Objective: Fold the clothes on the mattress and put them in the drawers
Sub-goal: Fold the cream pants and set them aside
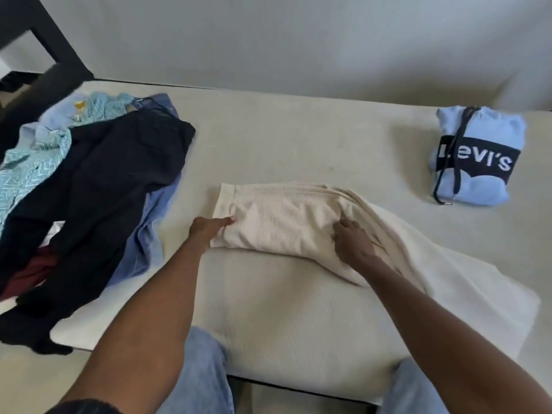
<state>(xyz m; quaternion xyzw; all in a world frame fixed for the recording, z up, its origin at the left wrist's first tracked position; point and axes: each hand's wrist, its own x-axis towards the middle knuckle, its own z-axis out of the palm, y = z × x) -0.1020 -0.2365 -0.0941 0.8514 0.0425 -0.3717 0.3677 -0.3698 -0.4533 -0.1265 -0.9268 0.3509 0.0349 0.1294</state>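
Mattress: off-white bare mattress [298, 138] carries everything.
Pile: dark, teal and blue unfolded clothes [98, 186] at its left edge.
Sweater: cream ribbed knit sweater [286, 222], partly folded, near the front edge.
Hoodie: folded light-blue hoodie [478, 156], far right corner.
Left hand [209, 228]: fingers straight, pressing the sweater's hem.
Right hand [354, 243]: fingers curled, pinching a sweater fold.

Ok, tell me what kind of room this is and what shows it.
Most likely a bedroom. A bare mattress sits against a plain wall, with a pile of unfolded clothes at its left end, a folded blue hoodie at the right, and a cream garment being folded under both hands.
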